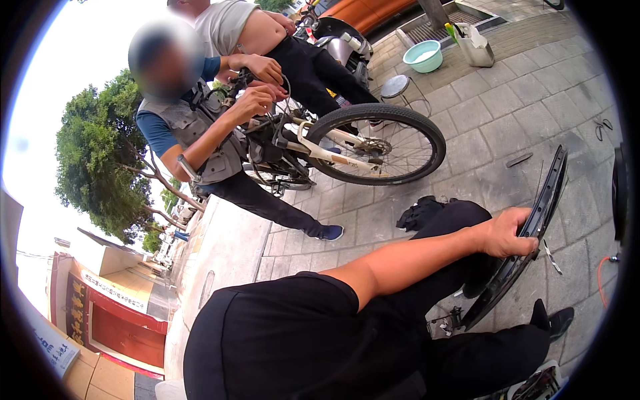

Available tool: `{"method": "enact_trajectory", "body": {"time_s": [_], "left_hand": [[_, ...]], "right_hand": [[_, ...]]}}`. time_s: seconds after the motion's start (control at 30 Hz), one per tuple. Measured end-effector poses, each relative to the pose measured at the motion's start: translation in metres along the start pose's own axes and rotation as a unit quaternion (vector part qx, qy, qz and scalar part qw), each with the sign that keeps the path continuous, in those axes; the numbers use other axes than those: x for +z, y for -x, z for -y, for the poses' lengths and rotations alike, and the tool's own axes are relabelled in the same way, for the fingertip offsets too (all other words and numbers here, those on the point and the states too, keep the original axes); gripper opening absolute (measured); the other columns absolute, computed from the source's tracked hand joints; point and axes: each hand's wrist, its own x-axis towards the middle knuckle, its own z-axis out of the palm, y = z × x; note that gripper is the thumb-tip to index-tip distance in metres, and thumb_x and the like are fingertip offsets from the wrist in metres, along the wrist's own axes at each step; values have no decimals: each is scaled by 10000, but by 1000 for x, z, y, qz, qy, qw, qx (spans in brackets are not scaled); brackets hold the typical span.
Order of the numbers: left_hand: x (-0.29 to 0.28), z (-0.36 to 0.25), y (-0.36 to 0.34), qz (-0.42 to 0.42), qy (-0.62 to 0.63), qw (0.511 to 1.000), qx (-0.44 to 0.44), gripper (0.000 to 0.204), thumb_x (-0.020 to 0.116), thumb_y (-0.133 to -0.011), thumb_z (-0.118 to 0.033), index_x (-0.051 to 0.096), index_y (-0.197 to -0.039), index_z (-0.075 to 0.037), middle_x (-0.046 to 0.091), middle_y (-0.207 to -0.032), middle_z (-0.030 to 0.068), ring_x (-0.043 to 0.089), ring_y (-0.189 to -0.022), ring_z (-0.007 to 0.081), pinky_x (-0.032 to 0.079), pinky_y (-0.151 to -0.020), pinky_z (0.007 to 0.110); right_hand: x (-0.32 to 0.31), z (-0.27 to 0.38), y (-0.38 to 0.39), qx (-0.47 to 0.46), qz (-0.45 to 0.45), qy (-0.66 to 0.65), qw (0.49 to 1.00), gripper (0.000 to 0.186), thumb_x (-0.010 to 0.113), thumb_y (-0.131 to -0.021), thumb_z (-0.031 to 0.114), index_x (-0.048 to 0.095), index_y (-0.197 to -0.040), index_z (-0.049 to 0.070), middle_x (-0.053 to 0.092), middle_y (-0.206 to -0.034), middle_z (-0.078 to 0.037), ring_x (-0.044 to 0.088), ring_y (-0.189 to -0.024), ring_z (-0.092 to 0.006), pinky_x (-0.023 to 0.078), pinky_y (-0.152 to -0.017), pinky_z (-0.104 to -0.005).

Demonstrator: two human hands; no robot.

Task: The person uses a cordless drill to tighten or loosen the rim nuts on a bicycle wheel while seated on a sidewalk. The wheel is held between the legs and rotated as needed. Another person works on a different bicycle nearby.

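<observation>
My left hand (508, 233), at the end of a bare forearm from a black short sleeve, is closed around a black bicycle wheel rim (552, 180). The rim stands at a slant, almost edge-on to me, with small holes along its face. Its lower end (479, 313) passes beside my dark-trousered legs. Metal bicycle parts (455, 321) lie close to that end, partly hidden. Just beyond my fingers, a slim pale tool (552, 259) rests on the paving; its kind is unclear. My right hand is out of sight.
A person in a grey vest (227, 157) works with both hands at the handlebar of a bicycle with a white fork (333, 155). Another person (283, 50) stands behind. A stool (395, 87), teal basin (423, 57), bag (473, 47) and black cloth (423, 212) are on the paving.
</observation>
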Motion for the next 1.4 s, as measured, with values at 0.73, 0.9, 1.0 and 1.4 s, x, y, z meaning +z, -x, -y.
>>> {"method": "enact_trajectory", "body": {"time_s": [0.73,0.9,1.0,1.4], "left_hand": [[16,-5,28,-37,-106,988,104,369,733,-836,-305,566,-889,20,655,-819,256,657,-799,419,511,-723,477],[23,-15,42,-61,-126,984,113,343,711,-832,-288,572,-945,5,665,-896,262,643,-911,483,504,-787,525],[30,-12,45,-67,-125,986,90,375,703,-845,-269,539,-1006,28,647,-981,281,631,-973,489,502,-832,526],[39,-55,83,-94,-102,962,235,245,756,-879,-129,618,-1040,-6,595,-1028,168,612,-1027,364,513,-888,444]], "right_hand": [[-202,97,298,-177,-44,-261,948,655,816,-856,221,519,-1402,17,653,-1176,-227,655,-1028,-334,558,-853,-458],[-267,99,297,-251,-109,-321,907,677,831,-847,225,522,-1415,25,647,-1181,-219,648,-1026,-325,553,-851,-458],[-292,114,264,-337,82,-465,815,668,824,-866,236,514,-1418,20,635,-1184,-223,639,-1009,-314,555,-841,-453],[-269,294,284,-361,307,-557,682,685,630,-964,425,397,-1390,-58,472,-1222,-121,566,-1095,-224,525,-901,-351]]}}
